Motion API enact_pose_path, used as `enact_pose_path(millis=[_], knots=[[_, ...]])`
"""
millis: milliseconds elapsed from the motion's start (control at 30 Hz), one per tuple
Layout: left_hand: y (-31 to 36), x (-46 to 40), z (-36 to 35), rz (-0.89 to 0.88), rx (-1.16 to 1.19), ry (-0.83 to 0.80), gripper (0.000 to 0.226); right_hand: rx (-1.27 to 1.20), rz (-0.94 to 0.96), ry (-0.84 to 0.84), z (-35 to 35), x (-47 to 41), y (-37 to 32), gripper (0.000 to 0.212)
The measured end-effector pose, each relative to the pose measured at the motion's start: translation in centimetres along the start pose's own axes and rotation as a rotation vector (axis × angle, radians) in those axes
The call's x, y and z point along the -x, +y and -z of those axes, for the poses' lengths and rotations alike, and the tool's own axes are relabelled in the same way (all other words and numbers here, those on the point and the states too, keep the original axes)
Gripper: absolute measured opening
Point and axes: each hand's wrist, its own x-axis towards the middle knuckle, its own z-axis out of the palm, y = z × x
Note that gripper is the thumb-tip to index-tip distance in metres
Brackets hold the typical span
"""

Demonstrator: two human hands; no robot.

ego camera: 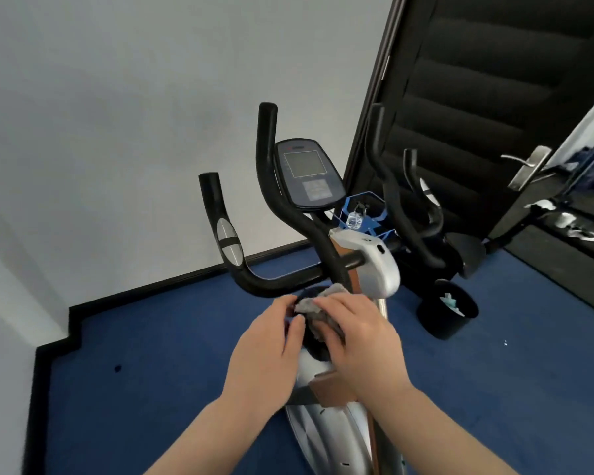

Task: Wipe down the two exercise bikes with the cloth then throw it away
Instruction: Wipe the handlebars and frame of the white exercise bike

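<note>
A silver and black exercise bike (378, 269) stands right in front of me, with black handlebars (271, 282) and a grey console screen (306, 173). A crumpled grey cloth (312, 305) lies against a black round knob on the bike's frame below the handlebars. My right hand (357, 337) presses the cloth there. My left hand (271, 341) touches the cloth's left edge with its fingertips. Behind and to the right a second bike's black handlebars (391, 186) show; its body is mostly hidden.
A black bin (446, 313) with some paper in it stands on the blue carpet at the right. A blue wire rack with a water bottle (355, 219) sits behind the bike. A dark door with a metal handle (528, 166) is open at the right. White walls lie behind and left.
</note>
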Motion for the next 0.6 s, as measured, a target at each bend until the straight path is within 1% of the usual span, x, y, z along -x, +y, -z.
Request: enact_pose_path(millis=[67,133,167,267,333,400,467,533,567,600], knots=[[-0.1,-0.2,-0.6,-0.009,0.011,0.007,0.029,-0.039,-0.018,-0.095,0.5,1.0,0.8,0.034],[-0.3,-0.3,-1.1,0.005,0.053,0.023,0.036,-0.141,-0.054,-0.182,1.4,0.5,1.6,0.029],[-0.4,-0.2,-1.4,0.012,0.086,0.028,0.037,-0.207,-0.080,-0.188,1.7,-0.2,1.8,0.026],[-0.6,-0.1,-1.7,0.030,0.206,0.049,0.031,-0.356,-0.161,-0.060,1.3,-2.4,0.9,0.023],[-0.6,-0.2,-1.8,0.055,0.320,0.075,0.032,-0.401,-0.191,-0.064,-0.1,-1.8,-0.3,0.024],[-0.7,-0.3,-2.1,0.058,0.386,0.119,0.036,-0.457,-0.203,-0.060,-0.9,0.2,-0.5,0.026],[-0.7,-0.3,-2.5,0.054,0.403,0.154,0.036,-0.509,-0.175,-0.130,-0.4,1.5,0.8,0.028],[-0.8,-0.2,-3.0,0.051,0.399,0.186,0.035,-0.503,-0.121,-0.231,0.5,1.3,2.3,0.028],[-0.8,-0.3,-3.2,0.053,0.401,0.204,0.034,-0.491,-0.098,-0.238,0.9,0.7,2.6,0.027],[-0.8,-0.4,-3.3,0.060,0.408,0.221,0.033,-0.486,-0.087,-0.206,0.9,0.1,2.5,0.026]])
